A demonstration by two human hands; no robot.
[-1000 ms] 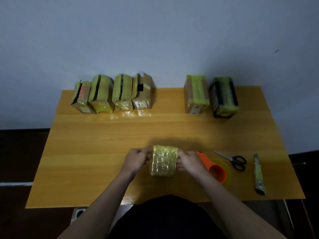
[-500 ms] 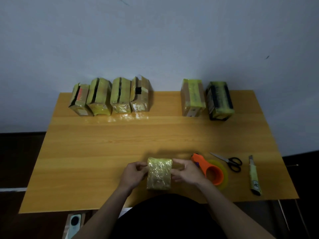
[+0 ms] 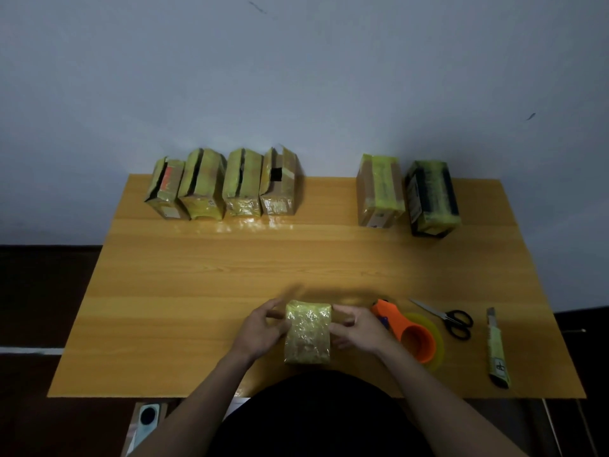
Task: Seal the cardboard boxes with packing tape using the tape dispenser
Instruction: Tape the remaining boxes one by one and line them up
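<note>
— Where's the box?

— I see the small tape-wrapped cardboard box (image 3: 307,331) near the front edge of the wooden table (image 3: 197,275), the left hand (image 3: 263,328) and right hand (image 3: 357,328) gripping its sides.

— And the dispenser?

— The orange tape dispenser (image 3: 408,331) lies just beside my right hand.

The orange plastic tape dispenser (image 3: 413,336) is partly hidden at its left end behind the right hand (image 3: 357,328). The fingers (image 3: 275,316) of the left hand (image 3: 262,329) look blurred. Both forearms run off the near edge. A pale device with a dark round spot (image 3: 147,420), below the counter (image 3: 230,275), is too dim to identify.
</note>
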